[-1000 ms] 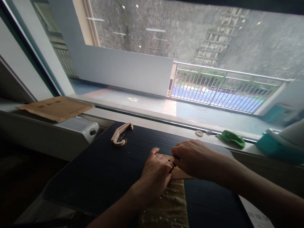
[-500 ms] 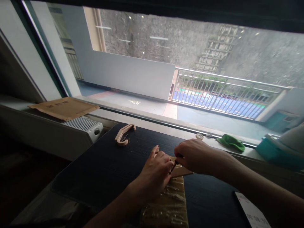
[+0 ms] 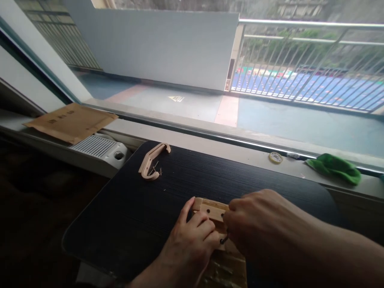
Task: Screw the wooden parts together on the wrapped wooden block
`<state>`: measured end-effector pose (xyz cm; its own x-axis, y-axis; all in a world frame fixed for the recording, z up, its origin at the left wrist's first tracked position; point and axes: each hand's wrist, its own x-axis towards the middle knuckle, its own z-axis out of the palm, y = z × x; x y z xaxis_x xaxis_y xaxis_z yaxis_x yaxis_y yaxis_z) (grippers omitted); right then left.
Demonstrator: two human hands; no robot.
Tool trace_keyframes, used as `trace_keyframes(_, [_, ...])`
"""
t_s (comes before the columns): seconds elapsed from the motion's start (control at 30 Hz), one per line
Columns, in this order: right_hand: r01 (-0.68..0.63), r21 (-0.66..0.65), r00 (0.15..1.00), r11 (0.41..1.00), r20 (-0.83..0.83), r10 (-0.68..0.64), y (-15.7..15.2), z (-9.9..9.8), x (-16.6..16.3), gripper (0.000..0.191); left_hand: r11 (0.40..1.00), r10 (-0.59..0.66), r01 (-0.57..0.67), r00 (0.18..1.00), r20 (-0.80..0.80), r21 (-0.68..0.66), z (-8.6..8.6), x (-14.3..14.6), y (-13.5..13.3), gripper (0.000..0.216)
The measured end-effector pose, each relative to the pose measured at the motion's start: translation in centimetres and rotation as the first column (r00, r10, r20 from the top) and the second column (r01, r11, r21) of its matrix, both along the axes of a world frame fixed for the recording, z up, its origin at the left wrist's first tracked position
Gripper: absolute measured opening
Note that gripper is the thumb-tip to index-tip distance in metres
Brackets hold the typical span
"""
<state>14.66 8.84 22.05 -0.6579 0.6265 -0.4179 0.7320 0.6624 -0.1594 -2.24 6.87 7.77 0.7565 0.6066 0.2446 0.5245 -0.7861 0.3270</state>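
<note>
A pale wooden piece with dark round holes point(image 3: 214, 212) lies on a block wrapped in shiny brown tape point(image 3: 229, 269). My left hand point(image 3: 192, 236) is closed on the wooden piece, its index finger stretched along the far left end. My right hand point(image 3: 255, 222) is closed around a screwdriver; its handle is hidden in the fist. Only the screwdriver's short dark shaft point(image 3: 224, 240) shows, its tip at a hole in the near part of the wood, close to my left fingertips.
A curved wooden hook-shaped piece point(image 3: 145, 163) and several small screws point(image 3: 156, 169) lie at the back left of the black table point(image 3: 120, 216). On the sill are a tape roll point(image 3: 275, 157) and a green cloth point(image 3: 336, 169). A brown envelope point(image 3: 72, 122) rests left, by a white heater point(image 3: 100, 149).
The view has tilted down and moved closer to the table. The phone and the teal container have left the picture. Both hands stay at the wooden piece, the right one still holding the screwdriver.
</note>
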Motion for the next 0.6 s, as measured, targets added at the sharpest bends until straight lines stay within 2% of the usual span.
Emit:
trace_keyframes(0.13, [0.005,-0.072,1.0,0.997,-0.002,-0.005,1.2,-0.2,0.0,0.018,0.996,0.021,-0.023,0.999,-0.029,-0.084,1.0,0.2,-0.2,0.011])
trace_keyframes(0.33, [0.148,-0.161,0.989,0.976,0.039,-0.144,2.1,-0.9,0.4,0.02,0.988,0.083,-0.094,0.992,-0.092,-0.126,2.6,0.5,-0.5,0.012])
trace_keyframes(0.6, [0.189,-0.136,0.98,0.973,0.088,-0.178,2.8,-0.6,0.4,0.023,0.979,0.075,-0.11,0.978,-0.194,-0.173,3.1,0.7,-0.4,0.015])
